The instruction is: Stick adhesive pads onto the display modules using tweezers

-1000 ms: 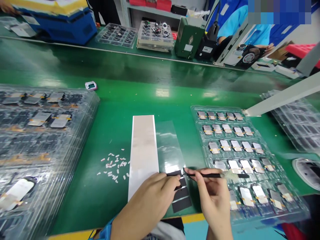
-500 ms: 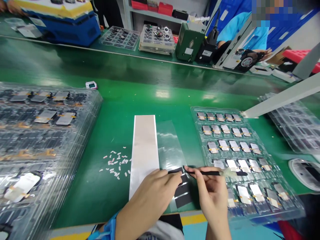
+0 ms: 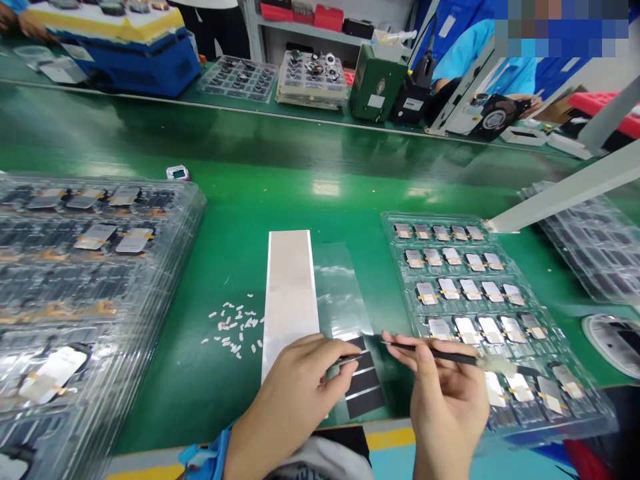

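Note:
My left hand pinches a thin, dark flat piece, seen almost edge-on, between thumb and fingers. It hovers beside the clear film strip, whose near end carries several black rectangles. In my right hand are slim black tweezers with a pale wrapping near the rear end; the tip points left, apart from the film. Left of the film lies a long beige sheet with white edges. A clear tray with rows of small silvery screen modules stands right of my right hand.
Stacked clear trays with modules fill the left side. Small white scraps lie scattered beside the sheet. A white post slants in at right, near more trays and a round white reel. A co-worker's blue sleeve shows behind.
My right hand has moved right and slightly down, taking the tweezers' tip away from the film and my left fingers. My left hand has drawn slightly left, uncovering more of the black rectangles.

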### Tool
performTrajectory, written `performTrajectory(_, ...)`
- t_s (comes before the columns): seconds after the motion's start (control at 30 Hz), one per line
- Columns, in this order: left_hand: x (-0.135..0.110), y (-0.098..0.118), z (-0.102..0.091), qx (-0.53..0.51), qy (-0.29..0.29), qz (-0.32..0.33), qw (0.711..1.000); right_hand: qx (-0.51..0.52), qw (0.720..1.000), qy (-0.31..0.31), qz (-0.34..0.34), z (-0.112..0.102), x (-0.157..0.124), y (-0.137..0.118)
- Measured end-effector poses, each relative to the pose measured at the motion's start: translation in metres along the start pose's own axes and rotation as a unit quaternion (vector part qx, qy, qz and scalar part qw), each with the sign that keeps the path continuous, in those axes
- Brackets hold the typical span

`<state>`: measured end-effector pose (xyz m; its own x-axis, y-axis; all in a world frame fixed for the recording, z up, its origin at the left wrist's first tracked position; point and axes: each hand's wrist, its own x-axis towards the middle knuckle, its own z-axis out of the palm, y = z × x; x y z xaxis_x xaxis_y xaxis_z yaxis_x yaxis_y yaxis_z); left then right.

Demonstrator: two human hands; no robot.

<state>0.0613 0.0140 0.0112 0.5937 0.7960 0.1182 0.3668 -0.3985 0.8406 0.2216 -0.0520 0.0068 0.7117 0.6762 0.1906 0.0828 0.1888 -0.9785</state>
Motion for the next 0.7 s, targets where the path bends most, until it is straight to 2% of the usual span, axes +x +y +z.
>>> performTrajectory(0.17,0.001,-0.002,-0.006,-0.044,0.027,0.019,0.998,0.061,0.996,-0.026,-0.067,0.034,-0.017,-0.023)
performTrajectory(0.3,-0.003,-0.003,-0.01,-0.028,0.046,0.043,0.998,0.07,0.992,-0.029,-0.096,0.053,-0.023,-0.025)
performTrajectory(0.43,-0.007,-0.003,-0.013,-0.037,0.041,0.029,0.998,0.069,0.991,-0.021,-0.11,0.06,-0.023,-0.02)
performTrajectory(0.7,-0.005,-0.002,-0.017,-0.054,0.027,-0.009,0.998,0.094,0.988,-0.076,-0.1,0.068,-0.022,-0.017)
